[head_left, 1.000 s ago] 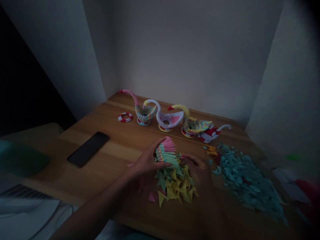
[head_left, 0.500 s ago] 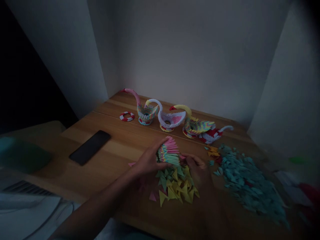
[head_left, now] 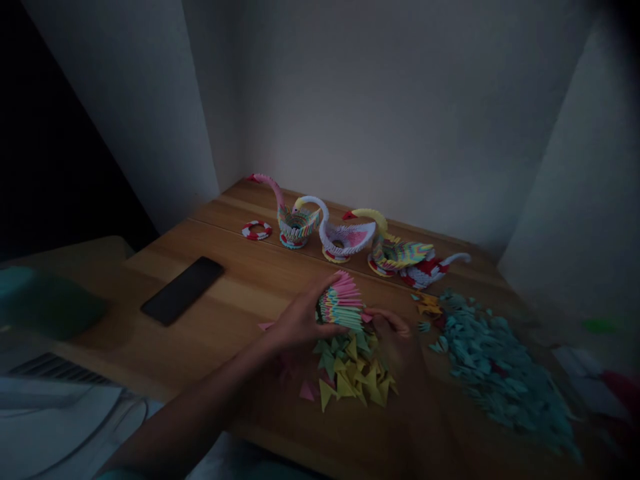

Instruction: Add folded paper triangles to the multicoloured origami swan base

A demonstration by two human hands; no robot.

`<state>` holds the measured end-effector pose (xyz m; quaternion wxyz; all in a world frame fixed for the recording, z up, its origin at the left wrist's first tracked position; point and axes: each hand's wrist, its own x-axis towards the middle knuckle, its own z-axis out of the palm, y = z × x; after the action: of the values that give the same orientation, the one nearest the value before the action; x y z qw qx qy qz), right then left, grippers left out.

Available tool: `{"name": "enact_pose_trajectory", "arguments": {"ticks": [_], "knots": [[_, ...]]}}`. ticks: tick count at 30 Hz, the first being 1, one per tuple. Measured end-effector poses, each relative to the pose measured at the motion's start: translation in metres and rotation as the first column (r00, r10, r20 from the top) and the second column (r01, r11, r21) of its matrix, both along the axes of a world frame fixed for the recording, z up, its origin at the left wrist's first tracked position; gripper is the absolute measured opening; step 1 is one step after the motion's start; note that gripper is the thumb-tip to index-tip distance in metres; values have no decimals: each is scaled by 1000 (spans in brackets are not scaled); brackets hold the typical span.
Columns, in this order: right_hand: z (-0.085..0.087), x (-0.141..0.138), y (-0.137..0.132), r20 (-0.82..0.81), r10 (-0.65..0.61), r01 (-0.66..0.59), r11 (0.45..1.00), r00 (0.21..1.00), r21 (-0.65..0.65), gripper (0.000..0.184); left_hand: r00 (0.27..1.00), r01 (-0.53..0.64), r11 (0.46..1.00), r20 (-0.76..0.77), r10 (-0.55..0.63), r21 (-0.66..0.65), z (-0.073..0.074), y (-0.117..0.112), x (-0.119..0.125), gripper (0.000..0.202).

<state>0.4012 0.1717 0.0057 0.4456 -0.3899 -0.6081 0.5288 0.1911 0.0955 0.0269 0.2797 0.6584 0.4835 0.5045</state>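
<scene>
The person's L hand is part-open, curved round the L side of a folded-paper model, thumb below & fingers above, w/ a firm-looking hold. The model is held up over the near-middle of the wooden table, pink points at the top, pale green rows lower, mixed colours btwn. R hand is at the model's R edge, thumb & fingertips pinched tog. on a small pink piece; light's poor there, so can't tell for sure if the piece touches the model.

Directly below/near the hands: loose yellow pieces, green pieces beside them, a few pink pieces to the L. Further R, a big teal pile, w/ some orange pieces at its far L corner.

Back row, L to R: red/white ring flat on the table, then pink-necked swan, white swan, yellow-necked swan, red/white swan. Dark phone lies flat on the L, well apart from both hands.
</scene>
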Motion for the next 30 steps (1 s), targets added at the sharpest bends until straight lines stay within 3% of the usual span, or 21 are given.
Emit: {"name": "enact_pose_trajectory", "arguments": {"ticks": [3,7,12,18,30], "knots": [[-4,-2,1,-51,-31,27,997,998,-68,22,1000,5,1000,12,-5,-17,0,0,0,92],[-1,-6,2,-259,-72,33,988,963,-152,27,999,49,999,0,-49,-8,5,-2,-3,91],[9,-3,8,-413,-102,9,975,905,-222,31,960,248,969,-132,-247,-8,18,-12,-6,89],[16,-2,2,-254,-110,52,973,961,-226,33,878,420,900,-199,-435,-114,20,-21,3,104],[20,0,-2,-50,-86,82,993,995,-83,21,860,441,886,-216,-463,-144,19,-23,3,115]]}}
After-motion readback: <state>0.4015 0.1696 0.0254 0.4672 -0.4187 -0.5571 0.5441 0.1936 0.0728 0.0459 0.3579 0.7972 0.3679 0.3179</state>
